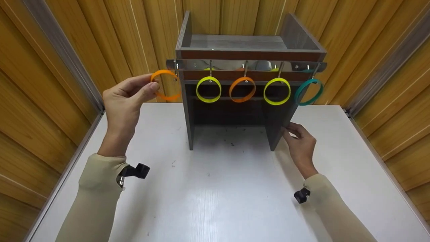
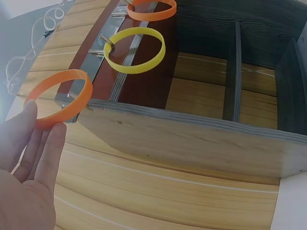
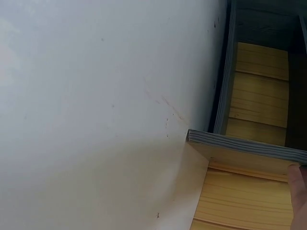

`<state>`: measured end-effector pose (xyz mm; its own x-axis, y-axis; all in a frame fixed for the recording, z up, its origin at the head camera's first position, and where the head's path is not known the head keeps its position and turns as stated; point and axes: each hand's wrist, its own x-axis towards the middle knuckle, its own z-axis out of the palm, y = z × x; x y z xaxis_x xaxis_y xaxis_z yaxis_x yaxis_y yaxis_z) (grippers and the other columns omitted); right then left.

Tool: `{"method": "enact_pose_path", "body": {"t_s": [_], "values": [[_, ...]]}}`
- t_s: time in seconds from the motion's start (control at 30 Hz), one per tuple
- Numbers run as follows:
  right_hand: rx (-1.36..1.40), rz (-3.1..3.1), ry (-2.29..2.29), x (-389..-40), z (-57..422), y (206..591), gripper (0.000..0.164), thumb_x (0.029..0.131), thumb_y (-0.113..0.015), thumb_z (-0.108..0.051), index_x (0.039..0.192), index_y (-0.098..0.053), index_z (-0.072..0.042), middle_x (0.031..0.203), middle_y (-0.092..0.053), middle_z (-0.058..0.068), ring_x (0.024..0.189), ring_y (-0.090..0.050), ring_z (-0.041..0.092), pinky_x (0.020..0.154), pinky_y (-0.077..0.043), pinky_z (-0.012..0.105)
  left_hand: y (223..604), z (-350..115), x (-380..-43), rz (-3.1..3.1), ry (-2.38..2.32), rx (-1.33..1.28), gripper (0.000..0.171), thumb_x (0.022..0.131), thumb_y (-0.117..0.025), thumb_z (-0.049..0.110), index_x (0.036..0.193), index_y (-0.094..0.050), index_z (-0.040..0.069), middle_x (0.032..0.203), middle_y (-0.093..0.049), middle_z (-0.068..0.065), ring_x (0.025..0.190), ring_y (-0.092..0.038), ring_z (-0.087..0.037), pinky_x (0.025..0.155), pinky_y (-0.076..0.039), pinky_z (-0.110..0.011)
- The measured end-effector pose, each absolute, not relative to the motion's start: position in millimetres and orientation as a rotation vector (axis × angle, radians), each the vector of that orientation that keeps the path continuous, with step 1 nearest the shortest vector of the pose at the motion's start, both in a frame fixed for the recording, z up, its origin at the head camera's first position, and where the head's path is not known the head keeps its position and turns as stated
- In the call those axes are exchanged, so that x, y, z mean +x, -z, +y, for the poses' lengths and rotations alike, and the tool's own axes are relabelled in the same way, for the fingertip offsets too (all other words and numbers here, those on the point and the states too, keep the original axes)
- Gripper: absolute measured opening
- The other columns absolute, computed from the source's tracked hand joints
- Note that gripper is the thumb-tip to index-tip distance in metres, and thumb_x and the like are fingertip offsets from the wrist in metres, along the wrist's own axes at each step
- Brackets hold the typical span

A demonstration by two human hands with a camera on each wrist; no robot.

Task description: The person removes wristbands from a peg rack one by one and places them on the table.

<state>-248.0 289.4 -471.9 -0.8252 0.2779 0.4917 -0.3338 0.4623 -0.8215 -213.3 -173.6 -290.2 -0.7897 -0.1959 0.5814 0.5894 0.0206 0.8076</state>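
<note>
My left hand (image 1: 122, 101) pinches an orange wristband (image 1: 168, 98) between thumb and fingers, beside the leftmost hook (image 1: 176, 69) of a metal hook rail (image 1: 228, 65). In the left wrist view the wristband (image 2: 85, 96) is held by its near side; whether it touches the hook cannot be told. From the other hooks hang a yellow wristband (image 1: 209, 100), an orange wristband (image 1: 242, 100), another yellow wristband (image 1: 277, 102) and a teal wristband (image 1: 309, 102). My right hand (image 1: 300, 146) touches the outer face of the grey stand's right side panel (image 1: 280, 126); its other fingers are partly hidden.
The grey wooden stand (image 1: 188, 117) carries the rail across its front, with an open tray (image 1: 235, 42) on top. It stands on a white table (image 1: 208, 188). Wood-slat walls (image 1: 50, 84) close in the back and both sides. White cable (image 2: 33, 40) shows in the left wrist view.
</note>
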Motion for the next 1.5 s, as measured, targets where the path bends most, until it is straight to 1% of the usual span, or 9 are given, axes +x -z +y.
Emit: {"method": "enact_pose_path", "body": {"t_s": [0.2, 0.47, 0.73, 0.97, 1.13, 1.37, 1.5], "values": [[0.033, -2.138, -1.393, -248, 289, 472, 0.021, 0.098, -0.078, -0.007, 0.117, -0.076, 0.001, 0.111, -0.077, 0.011, 0.099, -0.071, 0.001, 0.085, -0.057, 0.014, 301, -188, -211, -1.717, 1.857, -0.341, 0.025, 0.091, -0.083, 0.002, 0.115, -0.079, -0.004, 0.105, -0.077, -0.019, 0.093, -0.077, -0.026, 0.085, -0.064, -0.035], [0.028, -2.155, -1.386, -247, 289, 471, 0.024, 0.098, -0.079, -0.011, 0.118, -0.076, 0.0, 0.112, -0.077, 0.009, 0.1, -0.071, 0.001, 0.087, -0.057, 0.015, 320, -201, -210, -1.715, 1.931, -0.246, 0.027, 0.092, -0.084, 0.005, 0.117, -0.079, -0.003, 0.106, -0.077, -0.018, 0.097, -0.077, -0.026, 0.087, -0.063, -0.037], [0.008, -2.153, -1.397, -246, 289, 471, 0.023, 0.097, -0.08, -0.012, 0.117, -0.077, 0.0, 0.11, -0.078, 0.01, 0.099, -0.071, 0.002, 0.085, -0.057, 0.014, 342, -210, -212, -1.694, 2.041, -0.139, 0.035, 0.09, -0.086, 0.007, 0.119, -0.075, -0.01, 0.108, -0.075, -0.018, 0.098, -0.077, -0.026, 0.089, -0.062, -0.037], [0.01, -2.128, -1.42, -247, 289, 472, 0.022, 0.097, -0.08, -0.011, 0.116, -0.077, 0.0, 0.109, -0.078, 0.01, 0.098, -0.071, 0.002, 0.086, -0.058, 0.016, 366, -215, -218, -1.767, 2.057, -0.023, 0.03, 0.091, -0.086, 0.011, 0.117, -0.079, -0.003, 0.108, -0.075, -0.014, 0.097, -0.077, -0.023, 0.088, -0.062, -0.034], [0.009, -2.115, -1.416, -248, 288, 470, 0.022, 0.096, -0.081, -0.01, 0.115, -0.078, -0.001, 0.109, -0.078, 0.011, 0.097, -0.071, 0.001, 0.086, -0.058, 0.015, 384, -218, -222, -1.792, 2.078, 0.033, 0.031, 0.09, -0.088, 0.013, 0.116, -0.079, -0.002, 0.107, -0.075, -0.014, 0.096, -0.077, -0.023, 0.087, -0.062, -0.033], [-0.002, -2.12, -1.413, -248, 288, 472, 0.023, 0.095, -0.082, -0.009, 0.116, -0.078, -0.002, 0.111, -0.078, 0.012, 0.095, -0.071, -0.001, 0.082, -0.058, 0.013, 407, -221, -225, -1.824, 2.102, 0.128, 0.033, 0.091, -0.085, 0.009, 0.12, -0.077, -0.005, 0.107, -0.076, -0.012, 0.095, -0.077, -0.021, 0.087, -0.062, -0.032], [0.014, -2.103, -1.427, -248, 287, 471, 0.022, 0.095, -0.082, -0.01, 0.115, -0.078, -0.001, 0.11, -0.078, 0.011, 0.096, -0.071, 0.001, 0.083, -0.058, 0.015, 418, -221, -228, -1.886, 2.089, 0.16, 0.037, 0.092, -0.084, 0.009, 0.124, -0.074, -0.007, 0.109, -0.076, -0.01, 0.095, -0.077, -0.02, 0.087, -0.063, -0.032]]}}
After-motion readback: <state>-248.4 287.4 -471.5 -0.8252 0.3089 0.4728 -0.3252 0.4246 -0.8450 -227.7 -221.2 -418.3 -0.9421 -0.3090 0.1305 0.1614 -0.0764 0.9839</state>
